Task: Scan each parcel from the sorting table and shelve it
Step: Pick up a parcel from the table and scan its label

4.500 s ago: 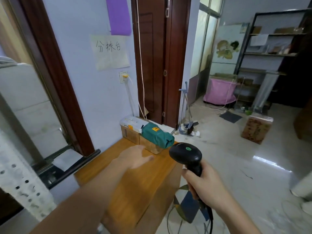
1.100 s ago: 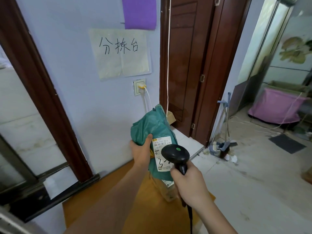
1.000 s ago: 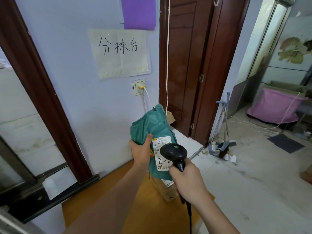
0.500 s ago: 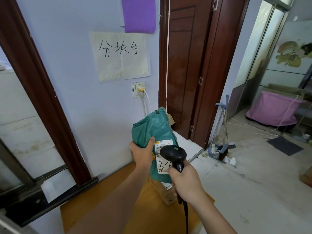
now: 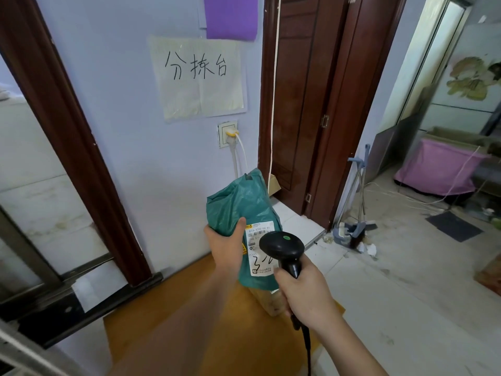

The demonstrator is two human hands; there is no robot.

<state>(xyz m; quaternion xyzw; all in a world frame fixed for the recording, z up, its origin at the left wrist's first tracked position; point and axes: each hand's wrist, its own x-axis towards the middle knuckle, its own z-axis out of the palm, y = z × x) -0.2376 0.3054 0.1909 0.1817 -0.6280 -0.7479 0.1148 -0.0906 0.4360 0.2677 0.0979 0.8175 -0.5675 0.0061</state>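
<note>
Since half a second earlier little had shifted — left hand [image 5: 226,246] still gripped the green plastic mailer parcel [image 5: 244,213] upright above the wooden sorting table [image 5: 173,316]; right hand [image 5: 305,290] clasped the black handheld scanner [image 5: 283,246] just before its label — open floor rightward

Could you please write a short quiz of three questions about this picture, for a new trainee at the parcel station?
1. True or false: the green parcel lies flat on the wooden table.
2. Which hand holds the scanner?
3. The scanner head is in front of: A) the wall socket, B) the parcel's white label, C) the paper sign.

Key
1. False: the left hand holds it up.
2. The right hand.
3. B.
</note>
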